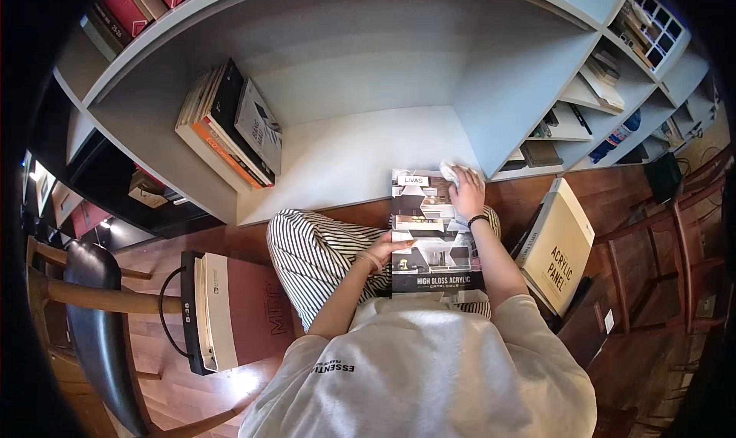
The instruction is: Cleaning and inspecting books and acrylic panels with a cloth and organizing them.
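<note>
A catalogue point(431, 246) with pictures of interiors on its cover lies across my lap, below the shelf's front edge. My left hand point(382, 249) grips its left edge, thumb on the cover. At the catalogue's upper right, my right hand point(466, 196) presses a crumpled white cloth or tissue point(448, 171) against the cover. The fingers bend over the cloth and partly hide it.
Several books point(234, 131) lean at the left inside the white shelf point(368, 143). A red binder point(245, 311) and a black-padded chair point(100, 315) are at my left. To my right stand a cream sample book point(558, 246) and a wooden chair point(663, 262).
</note>
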A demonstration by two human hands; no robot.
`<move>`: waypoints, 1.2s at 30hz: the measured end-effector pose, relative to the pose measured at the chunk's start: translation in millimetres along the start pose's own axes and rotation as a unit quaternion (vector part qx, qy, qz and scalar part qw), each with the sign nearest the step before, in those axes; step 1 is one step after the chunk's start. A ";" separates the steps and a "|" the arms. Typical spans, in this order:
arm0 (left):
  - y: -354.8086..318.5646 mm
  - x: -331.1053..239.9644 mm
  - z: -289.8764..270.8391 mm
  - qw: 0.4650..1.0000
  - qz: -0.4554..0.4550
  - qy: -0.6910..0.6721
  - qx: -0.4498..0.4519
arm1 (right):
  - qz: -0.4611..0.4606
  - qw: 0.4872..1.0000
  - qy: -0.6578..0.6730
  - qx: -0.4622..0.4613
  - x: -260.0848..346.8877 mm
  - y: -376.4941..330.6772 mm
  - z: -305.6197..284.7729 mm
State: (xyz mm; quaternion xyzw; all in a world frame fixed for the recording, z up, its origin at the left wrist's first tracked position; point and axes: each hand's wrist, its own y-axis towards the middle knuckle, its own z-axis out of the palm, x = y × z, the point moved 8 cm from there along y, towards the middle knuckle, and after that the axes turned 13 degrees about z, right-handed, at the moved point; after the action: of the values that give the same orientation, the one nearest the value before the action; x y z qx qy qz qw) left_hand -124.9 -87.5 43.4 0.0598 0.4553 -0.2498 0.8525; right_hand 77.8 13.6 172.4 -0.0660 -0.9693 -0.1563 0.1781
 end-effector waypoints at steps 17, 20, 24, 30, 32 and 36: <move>-6.0 -8.0 1.6 0.999 -0.011 -0.028 -0.017 | -0.032 0.999 0.016 -0.019 80.0 -43.4 26.8; -4.7 -6.2 -2.8 0.999 -0.003 -0.038 -0.016 | -0.080 0.996 0.045 -0.008 108.9 -53.8 34.1; -5.1 -4.2 -5.4 0.999 0.002 -0.048 -0.012 | -0.123 0.990 0.068 0.007 123.5 -60.6 34.5; -3.3 -2.6 0.5 0.999 -0.020 -0.030 -0.026 | -0.143 0.988 0.046 0.043 101.9 -54.2 23.6; -3.8 -2.8 0.1 0.999 -0.018 -0.029 -0.023 | -0.129 0.990 0.044 0.031 84.7 -48.8 16.2; -2.6 -4.2 0.2 1.000 -0.014 -0.022 -0.017 | -0.079 0.997 0.016 -0.008 35.8 -36.9 -0.6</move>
State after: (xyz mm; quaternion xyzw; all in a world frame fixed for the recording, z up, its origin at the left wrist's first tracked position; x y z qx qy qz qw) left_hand -127.9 -88.3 47.2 0.0334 0.4415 -0.2548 0.8597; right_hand 38.0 -18.8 175.7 0.0120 -0.9672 -0.1788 0.1800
